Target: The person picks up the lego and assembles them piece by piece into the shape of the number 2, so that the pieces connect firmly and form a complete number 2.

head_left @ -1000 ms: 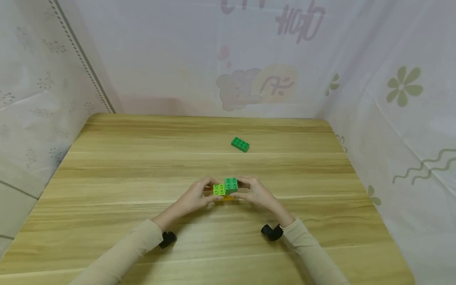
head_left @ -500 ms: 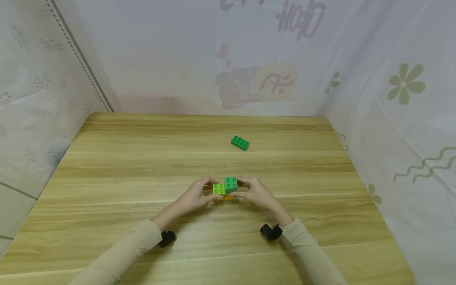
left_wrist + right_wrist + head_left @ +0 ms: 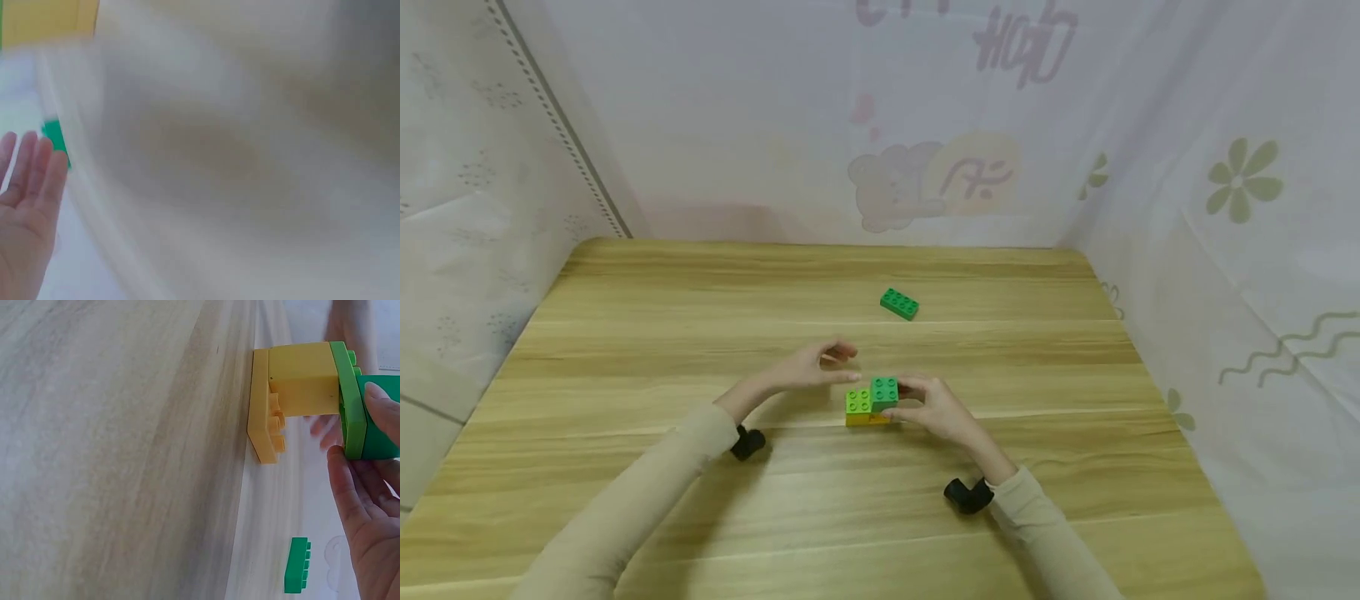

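Observation:
A small stack of bricks stands on the table. In the right wrist view it has a flat yellow-orange brick (image 3: 259,412) at the bottom, a yellow block (image 3: 303,378) on that, a light green brick (image 3: 353,412) above, and a darker green block (image 3: 379,434) on top. My right hand (image 3: 936,408) pinches the green block (image 3: 884,394) between thumb and fingers at the stack's right side. Beyond and left of the light green brick (image 3: 858,402), my left hand (image 3: 808,367) hovers with its fingers relaxed, holding nothing and apart from the stack.
A separate green brick (image 3: 899,303) lies farther back on the wooden table (image 3: 700,292). Black devices are on both wrists, the left one (image 3: 748,442) and the right one (image 3: 967,496). Patterned cloth (image 3: 737,125) hangs behind the table and along its sides.
My left hand has let go of the stack and moved away from it, up and slightly left in the head view. My right hand has kept its grip, and the stack has stayed put.

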A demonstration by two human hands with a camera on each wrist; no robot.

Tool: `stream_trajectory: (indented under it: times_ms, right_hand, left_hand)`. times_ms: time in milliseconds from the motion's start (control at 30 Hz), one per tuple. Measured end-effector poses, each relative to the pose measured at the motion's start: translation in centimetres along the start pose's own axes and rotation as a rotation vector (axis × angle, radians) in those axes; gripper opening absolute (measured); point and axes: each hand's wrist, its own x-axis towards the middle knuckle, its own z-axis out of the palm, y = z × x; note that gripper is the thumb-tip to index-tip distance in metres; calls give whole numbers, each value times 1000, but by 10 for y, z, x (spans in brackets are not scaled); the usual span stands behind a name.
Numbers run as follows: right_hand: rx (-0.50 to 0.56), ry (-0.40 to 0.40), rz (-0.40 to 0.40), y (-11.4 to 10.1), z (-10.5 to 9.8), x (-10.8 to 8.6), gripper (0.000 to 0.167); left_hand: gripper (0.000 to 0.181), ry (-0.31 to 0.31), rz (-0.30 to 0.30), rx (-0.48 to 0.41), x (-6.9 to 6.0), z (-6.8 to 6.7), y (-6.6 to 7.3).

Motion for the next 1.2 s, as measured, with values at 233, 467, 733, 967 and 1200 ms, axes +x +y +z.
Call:
stream_trajectory:
  times_ms: [233, 467, 733, 967, 1200]
  right_hand:
    - [5, 22, 15, -10, -5, -3, 41]
    - [-21, 28, -4, -1, 0, -1, 40]
    - [-8, 19, -25, -1, 5, -6, 37]
    - [15, 22, -14, -1, 9, -7, 38]
    - [24, 27, -5, -1, 5, -6, 41]
  left_hand:
    - [59, 42, -46, 215, 75, -42, 16]
    - [59, 65, -36, 347, 121, -48, 12]
    - [64, 53, -96, 282, 132, -35, 9]
    - [62, 47, -73, 334, 135, -31, 12]
    - [56, 24, 3, 430, 149, -31, 8]
